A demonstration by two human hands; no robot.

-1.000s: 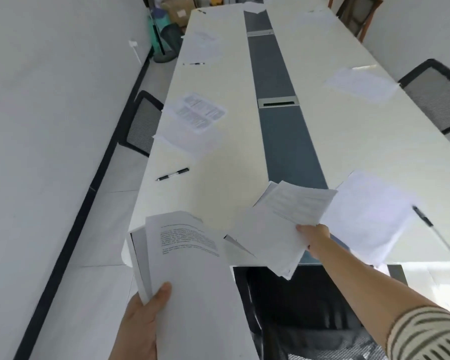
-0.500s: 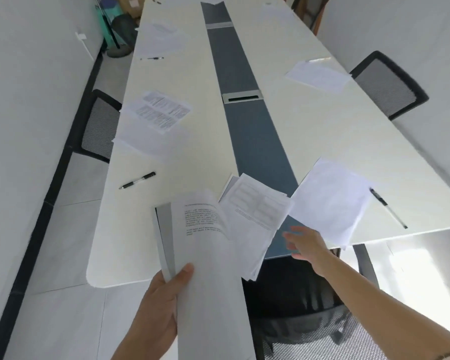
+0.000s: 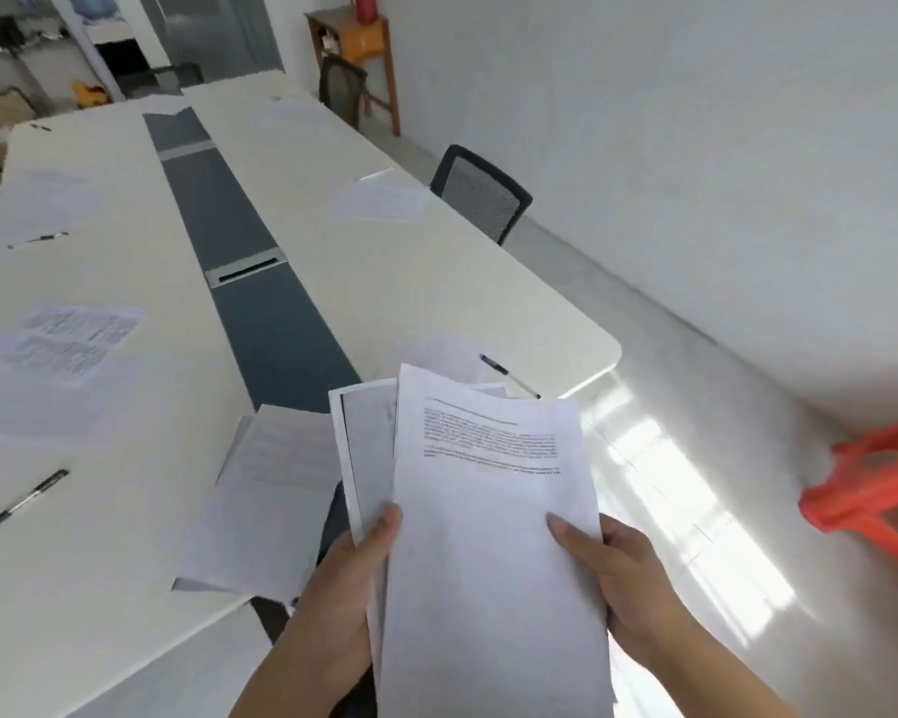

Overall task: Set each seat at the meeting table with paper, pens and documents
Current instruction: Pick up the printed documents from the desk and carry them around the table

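Both hands hold a stack of printed documents [image 3: 493,536] in front of me, above the near end of the long white meeting table [image 3: 395,282]. My left hand [image 3: 348,588] grips the stack's left edge with the thumb on top. My right hand [image 3: 618,572] grips its right edge, thumb on the top sheet. A set of papers [image 3: 265,500] lies at the near end seat. Another paper [image 3: 436,355] with a black pen [image 3: 509,375] lies by the near right corner. Printed sheets [image 3: 68,339] and a pen [image 3: 22,502] lie on the left side.
A dark strip [image 3: 260,313] with a cable slot runs down the table's middle. More papers [image 3: 379,199] lie further along. A black mesh chair [image 3: 480,191] stands on the right side, an orange stool [image 3: 877,484] near the right wall, and a wooden stand [image 3: 356,54] at the far end.
My right hand left the papers it laid at the end seat and came back to grip the stack. My view has swung to the right, toward the table's right side.
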